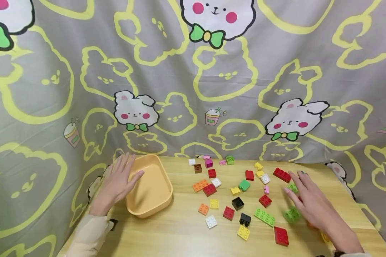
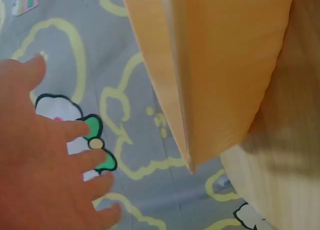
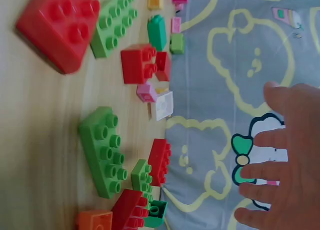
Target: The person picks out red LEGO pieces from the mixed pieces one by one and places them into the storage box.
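At the left, my left hand [image 1: 117, 184] is held over the near-left rim of a pale orange plastic box [image 1: 149, 189], fingers straight and nothing in them. In the left wrist view the hand [image 2: 50, 160] appears apart from the box wall [image 2: 230, 64]. My right hand [image 1: 315, 201] hovers over toy building bricks at the right, its fingers extended and holding nothing. Nearest to it are a long red brick [image 1: 281, 175] and a light green brick [image 1: 291, 215]; the hand partly hides several others. The right wrist view shows a green brick [image 3: 103, 152] standing well away from the hand [image 3: 295, 160].
Loose bricks in several colours spread over the wooden table [image 1: 180, 235], among them a black brick [image 1: 238, 203], a white one [image 1: 211, 221] and an orange one [image 1: 200, 185]. A patterned grey cloth [image 1: 180, 85] hangs behind and along both sides.
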The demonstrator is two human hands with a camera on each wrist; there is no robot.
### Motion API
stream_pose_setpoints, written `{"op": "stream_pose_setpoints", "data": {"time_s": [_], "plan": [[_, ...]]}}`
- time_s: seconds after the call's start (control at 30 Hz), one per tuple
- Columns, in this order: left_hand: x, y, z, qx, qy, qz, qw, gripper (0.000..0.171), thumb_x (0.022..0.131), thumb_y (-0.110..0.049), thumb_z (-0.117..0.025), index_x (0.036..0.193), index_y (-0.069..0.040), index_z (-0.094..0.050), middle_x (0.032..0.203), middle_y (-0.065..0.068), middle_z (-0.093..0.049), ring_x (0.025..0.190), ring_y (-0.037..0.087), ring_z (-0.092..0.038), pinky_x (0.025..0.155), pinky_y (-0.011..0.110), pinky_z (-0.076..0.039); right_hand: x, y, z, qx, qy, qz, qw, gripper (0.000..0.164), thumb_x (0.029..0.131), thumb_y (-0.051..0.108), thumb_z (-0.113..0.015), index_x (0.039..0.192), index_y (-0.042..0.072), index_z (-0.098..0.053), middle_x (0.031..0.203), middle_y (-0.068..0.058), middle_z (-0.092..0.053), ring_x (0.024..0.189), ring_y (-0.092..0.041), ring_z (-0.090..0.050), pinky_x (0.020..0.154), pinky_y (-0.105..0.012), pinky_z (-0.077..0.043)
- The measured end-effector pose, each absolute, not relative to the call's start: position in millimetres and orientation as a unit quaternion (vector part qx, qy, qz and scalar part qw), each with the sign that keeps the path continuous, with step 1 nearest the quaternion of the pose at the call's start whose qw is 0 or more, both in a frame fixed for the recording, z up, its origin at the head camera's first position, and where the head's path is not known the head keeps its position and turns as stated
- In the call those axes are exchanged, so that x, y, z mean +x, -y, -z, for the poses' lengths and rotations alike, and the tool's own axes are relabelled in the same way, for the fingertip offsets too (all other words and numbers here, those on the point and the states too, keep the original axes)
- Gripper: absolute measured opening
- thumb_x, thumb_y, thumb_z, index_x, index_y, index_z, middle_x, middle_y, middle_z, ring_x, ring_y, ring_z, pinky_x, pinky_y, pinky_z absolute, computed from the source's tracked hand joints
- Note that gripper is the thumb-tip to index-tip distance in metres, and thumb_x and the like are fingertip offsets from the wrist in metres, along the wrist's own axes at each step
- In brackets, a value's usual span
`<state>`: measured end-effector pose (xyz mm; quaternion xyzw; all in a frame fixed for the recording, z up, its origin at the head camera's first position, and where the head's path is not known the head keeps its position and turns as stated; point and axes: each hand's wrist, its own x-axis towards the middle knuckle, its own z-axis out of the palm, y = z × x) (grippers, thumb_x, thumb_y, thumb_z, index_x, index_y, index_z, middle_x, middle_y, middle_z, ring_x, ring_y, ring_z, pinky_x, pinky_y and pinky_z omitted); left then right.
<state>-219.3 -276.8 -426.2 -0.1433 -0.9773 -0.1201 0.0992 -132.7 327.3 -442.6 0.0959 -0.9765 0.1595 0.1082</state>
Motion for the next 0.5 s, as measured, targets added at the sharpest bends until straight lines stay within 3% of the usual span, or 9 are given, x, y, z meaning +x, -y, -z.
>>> {"op": "stream_pose_setpoints", "data": {"time_s": [0.1, 0.23, 0.5], "plan": [[-202.7, 282.5, 426.2, -0.126, 0.978, 0.141, 0.087, 0.080, 0.100, -0.055, -0.038, 0.155, 0.001, -0.023, 0.156, 0.034, -0.013, 0.139, 0.053, -0.013, 0.107, 0.073, -0.017, -122.8, -322.8, 439.6, 0.100, 0.972, -0.178, 0.112, 0.069, 0.101, 0.041, -0.050, 0.156, 0.006, -0.026, 0.147, -0.037, -0.030, 0.128, -0.058, -0.030, 0.093, -0.078, -0.029], [-181.2, 291.1, 424.4, -0.096, 0.976, 0.192, 0.035, 0.082, 0.102, -0.052, -0.037, 0.156, 0.004, -0.012, 0.151, 0.044, -0.010, 0.133, 0.062, -0.016, 0.102, 0.077, -0.020, -108.7, -316.4, 442.0, 0.108, 0.967, -0.205, 0.110, 0.068, 0.099, 0.040, -0.053, 0.156, 0.010, -0.029, 0.141, -0.033, -0.039, 0.121, -0.056, -0.038, 0.088, -0.078, -0.034], [-168.0, 296.8, 437.7, -0.080, 0.951, 0.297, -0.027, 0.095, 0.101, -0.049, -0.042, 0.148, 0.019, 0.005, 0.151, 0.045, -0.004, 0.135, 0.060, -0.008, 0.110, 0.071, -0.012, -75.1, -303.8, 468.5, 0.091, 0.973, -0.209, 0.043, 0.073, 0.092, 0.047, -0.062, 0.147, 0.003, -0.041, 0.127, -0.033, -0.053, 0.108, -0.052, -0.054, 0.079, -0.072, -0.047]]}}
